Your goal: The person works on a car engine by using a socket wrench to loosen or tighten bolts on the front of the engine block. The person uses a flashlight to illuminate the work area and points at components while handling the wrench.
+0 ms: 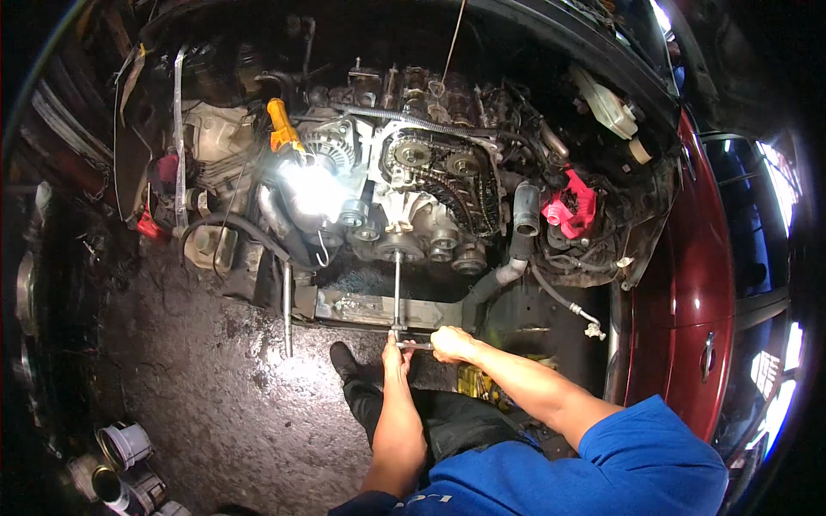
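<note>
A long extension bar runs from the crankshaft pulley at the bottom of the engine straight back toward me. At its near end sits a ratchet wrench, its handle pointing to the right. My right hand is closed around that handle. My left hand is closed at the ratchet's head, where handle and bar meet; its fingers partly hide the joint. Above the pulley the engine front is uncovered, showing the timing chain and two camshaft sprockets.
A lit work lamp with a yellow handle hangs left of the chain. Hoses and a bright red part lie to the right. A crossmember spans in front of my hands. A dark red car stands close on the right; cans stand lower left.
</note>
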The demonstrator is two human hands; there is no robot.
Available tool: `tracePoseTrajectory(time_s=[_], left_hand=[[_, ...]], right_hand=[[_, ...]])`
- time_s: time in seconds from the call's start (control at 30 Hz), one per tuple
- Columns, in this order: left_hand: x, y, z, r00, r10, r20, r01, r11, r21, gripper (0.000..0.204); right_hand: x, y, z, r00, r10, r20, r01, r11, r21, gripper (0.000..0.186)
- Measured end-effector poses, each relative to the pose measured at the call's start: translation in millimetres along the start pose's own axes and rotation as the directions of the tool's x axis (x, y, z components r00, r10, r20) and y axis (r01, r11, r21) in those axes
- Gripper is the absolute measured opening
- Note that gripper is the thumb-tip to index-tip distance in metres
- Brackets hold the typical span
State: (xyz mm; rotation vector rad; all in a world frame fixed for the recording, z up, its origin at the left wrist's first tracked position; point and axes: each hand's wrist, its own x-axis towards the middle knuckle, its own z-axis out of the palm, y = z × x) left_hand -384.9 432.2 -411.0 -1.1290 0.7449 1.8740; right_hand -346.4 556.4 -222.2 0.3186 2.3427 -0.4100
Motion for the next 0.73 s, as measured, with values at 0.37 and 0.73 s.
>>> tracePoseTrajectory(time_s=[0.37,0.73], left_hand=[[-6,9,-4,0.998,-0.02,0.052,0.015,0.995,0.094,0.033],[-5,23,-8,0.978,-0.024,0.208,-0.115,0.77,0.628,0.045]], right_hand=[[2,-3,-1,0.999,0.01,0.038,-0.011,1.0,0.008,0.027],[-19,-4,-7,0.989,0.133,-0.061,-0.108,0.945,0.308,0.042]])
